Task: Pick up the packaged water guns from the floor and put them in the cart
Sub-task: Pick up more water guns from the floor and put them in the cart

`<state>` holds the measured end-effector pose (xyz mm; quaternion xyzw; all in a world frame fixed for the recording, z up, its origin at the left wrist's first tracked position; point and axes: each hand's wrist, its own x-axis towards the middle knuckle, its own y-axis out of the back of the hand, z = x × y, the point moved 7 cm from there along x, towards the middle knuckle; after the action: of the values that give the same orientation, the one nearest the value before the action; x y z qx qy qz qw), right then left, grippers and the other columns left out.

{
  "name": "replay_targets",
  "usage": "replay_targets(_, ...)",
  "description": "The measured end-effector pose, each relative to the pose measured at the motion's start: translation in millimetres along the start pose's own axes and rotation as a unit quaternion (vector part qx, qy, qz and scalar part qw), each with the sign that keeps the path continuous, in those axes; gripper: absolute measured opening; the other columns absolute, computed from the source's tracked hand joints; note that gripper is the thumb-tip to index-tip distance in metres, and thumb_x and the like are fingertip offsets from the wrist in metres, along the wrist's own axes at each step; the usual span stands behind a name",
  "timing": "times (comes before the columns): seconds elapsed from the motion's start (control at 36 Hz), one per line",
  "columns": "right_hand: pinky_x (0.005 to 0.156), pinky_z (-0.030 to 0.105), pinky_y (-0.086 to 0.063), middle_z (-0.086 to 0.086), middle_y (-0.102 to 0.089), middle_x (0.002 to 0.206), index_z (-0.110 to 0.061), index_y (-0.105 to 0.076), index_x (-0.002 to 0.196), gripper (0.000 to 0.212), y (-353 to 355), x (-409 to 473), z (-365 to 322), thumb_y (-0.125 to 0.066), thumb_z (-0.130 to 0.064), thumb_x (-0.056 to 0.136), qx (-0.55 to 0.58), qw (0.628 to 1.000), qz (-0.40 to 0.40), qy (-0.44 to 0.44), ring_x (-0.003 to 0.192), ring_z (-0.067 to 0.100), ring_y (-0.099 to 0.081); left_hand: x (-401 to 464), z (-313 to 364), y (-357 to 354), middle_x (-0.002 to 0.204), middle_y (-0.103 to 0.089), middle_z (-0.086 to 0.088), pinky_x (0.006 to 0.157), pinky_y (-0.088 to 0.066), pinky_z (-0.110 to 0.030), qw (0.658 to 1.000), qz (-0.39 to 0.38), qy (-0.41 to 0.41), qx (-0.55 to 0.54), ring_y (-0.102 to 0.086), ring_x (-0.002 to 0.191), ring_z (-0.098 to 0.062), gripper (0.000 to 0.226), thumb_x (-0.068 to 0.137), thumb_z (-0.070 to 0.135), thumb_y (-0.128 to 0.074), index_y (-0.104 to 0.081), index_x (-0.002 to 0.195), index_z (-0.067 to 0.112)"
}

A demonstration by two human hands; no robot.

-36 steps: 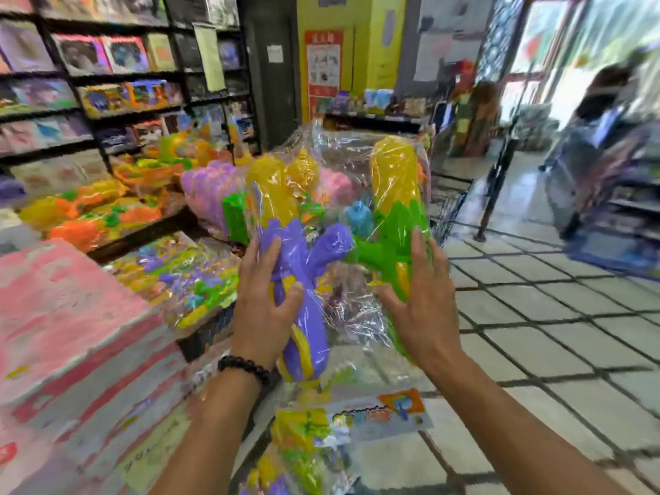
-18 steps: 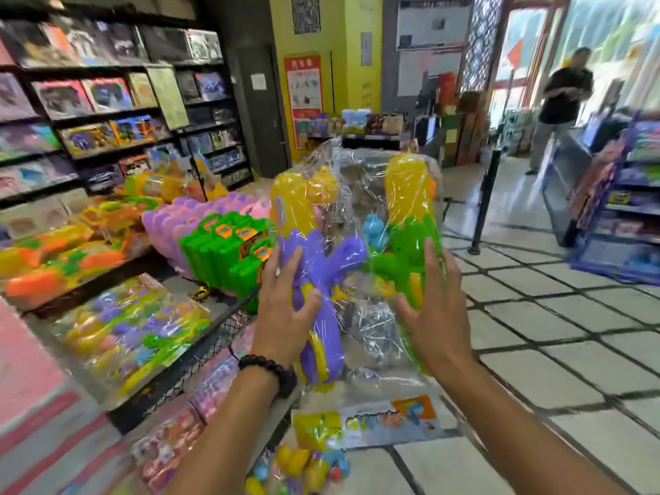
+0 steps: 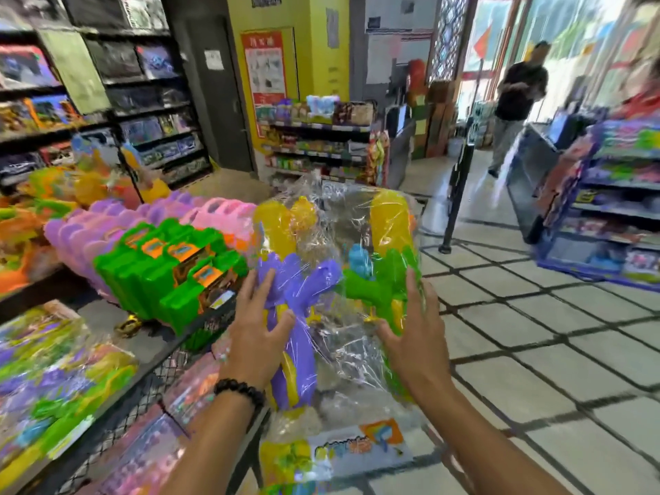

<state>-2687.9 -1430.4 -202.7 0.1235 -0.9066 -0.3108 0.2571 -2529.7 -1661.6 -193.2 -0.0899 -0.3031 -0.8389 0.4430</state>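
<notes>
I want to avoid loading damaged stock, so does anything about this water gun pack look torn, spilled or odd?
Nothing stands out. The packaged water guns sit inside crinkled but seemingly intact clear plastic, held upright between the left hand and right hand. The picture is blurry, so small tears could go unseen.

Packaged water guns (image 3: 335,280): carried forward past the green cases (image 3: 171,266). Grocery shelf (image 3: 318,144): newly in view. View: turned rightward.
</notes>
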Motion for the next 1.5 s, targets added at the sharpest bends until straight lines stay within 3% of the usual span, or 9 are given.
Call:
replay_targets(0.17, 0.112, 0.053, -0.038, 0.0, -0.01, 0.168, -0.05, 0.003, 0.158, 0.104, -23, 93, 33, -0.072, -0.044, 0.086, -0.03, 0.999, 0.012, -0.042, 0.151, 0.029, -0.023, 99, -23, -25, 0.161, -0.022, 0.011, 0.11, -0.01, -0.001, 1.0, 0.01, -0.021, 0.015, -0.011, 0.139, 0.022, 0.068, 0.091, 0.011, -0.071, -0.044, 0.152, 0.028)
replay_targets(0.28, 0.111, 0.053, -0.04, 0.002, -0.013, 0.167, -0.047, 0.0, 0.159, 0.102, -36, 145, 57, -0.07, -0.045, 0.086, -0.048, 0.997, 0.027, -0.058, 0.15, 0.033, -0.027, 163, -40, -47, 0.166, -0.023, 0.003, 0.122, -0.018, -0.025, 0.999, 0.002, -0.034, 0.039, -0.019, 0.152, -0.009, 0.072, 0.089, 0.011, -0.072, -0.042, 0.153, 0.025)
replay_targets(0.36, 0.107, 0.057, -0.044, -0.002, -0.011, 0.167, -0.051, 0.004, 0.157, 0.104, -47, 174, 78, -0.073, -0.041, 0.088, -0.057, 0.995, 0.026, -0.073, 0.148, 0.033, -0.029, 197, -49, -69, 0.165, -0.022, 0.005, 0.123, -0.026, -0.041, 0.999, -0.006, -0.041, 0.035, -0.02, 0.152, -0.012, 0.07, 0.089, 0.009, -0.072, -0.044, 0.152, 0.024)
replay_targets(0.53, 0.106, 0.059, -0.044, -0.002, -0.011, 0.166, -0.051, 0.003, 0.158, 0.102, -74, 237, 119, -0.071, -0.04, 0.089, -0.053, 0.995, 0.022, -0.084, 0.149, 0.032, -0.028, 258, -70, -130, 0.163, -0.021, 0.009, 0.112, -0.01, -0.002, 0.996, -0.027, -0.06, 0.062, -0.013, 0.148, 0.008, 0.07, 0.087, 0.003, -0.071, -0.047, 0.151, 0.018)
replay_targets(0.61, 0.106, 0.058, -0.044, -0.004, -0.009, 0.167, -0.049, 0.001, 0.158, 0.102, -92, 272, 146, -0.073, -0.039, 0.089, -0.051, 0.995, 0.011, -0.081, 0.149, 0.032, -0.027, 282, -82, -165, 0.16, -0.021, 0.01, 0.112, -0.005, -0.001, 0.995, -0.034, -0.059, 0.073, -0.003, 0.139, 0.024, 0.067, 0.088, 0.003, -0.071, -0.048, 0.149, 0.016)
replay_targets(0.92, 0.103, 0.055, -0.047, -0.001, -0.01, 0.168, -0.052, 0.006, 0.157, 0.105, -138, 424, 235, -0.074, -0.038, 0.089, -0.016, 0.995, -0.05, -0.084, 0.145, 0.036, -0.035, 376, -104, -278, 0.163, -0.026, -0.004, 0.109, -0.007, 0.001, 0.988, -0.042, -0.034, 0.147, -0.006, 0.138, 0.025, 0.067, 0.086, 0.002, -0.072, -0.051, 0.148, 0.017)
replay_targets(1.08, 0.106, 0.054, -0.043, -0.005, -0.007, 0.168, -0.051, 0.007, 0.157, 0.104, -172, 488, 267, -0.071, -0.041, 0.09, -0.009, 0.992, -0.089, -0.088, 0.14, 0.037, -0.038, 412, -129, -313, 0.161, -0.032, -0.01, 0.113, -0.009, -0.004, 0.98, -0.033, -0.01, 0.195, -0.017, 0.137, 0.021, 0.064, 0.083, -0.002, -0.075, -0.056, 0.143, 0.011)
replay_targets(1.22, 0.102, 0.054, -0.048, -0.008, -0.009, 0.166, -0.052, 0.007, 0.157, 0.107, -211, 515, 290, -0.073, -0.042, 0.087, 0.006, 0.989, -0.115, -0.095, 0.137, 0.037, -0.044, 433, -169, -334, 0.164, -0.025, 0.004, 0.121, -0.028, -0.045, 0.974, -0.054, 0.052, 0.214, -0.029, 0.148, -0.017, 0.066, 0.086, 0.008, -0.074, -0.052, 0.147, 0.024)
replay_targets(1.5, 0.113, 0.047, -0.039, -0.005, -0.005, 0.168, -0.048, 0.004, 0.159, 0.105, -293, 555, 327, -0.074, -0.034, 0.09, -0.008, 0.978, -0.153, -0.145, 0.153, 0.025, -0.021, 490, -300, -403, 0.165, -0.027, 0.004, 0.111, -0.04, -0.051, 0.961, -0.161, 0.072, 0.214, -0.047, 0.132, -0.035, 0.064, 0.088, 0.013, -0.072, -0.052, 0.147, 0.027)
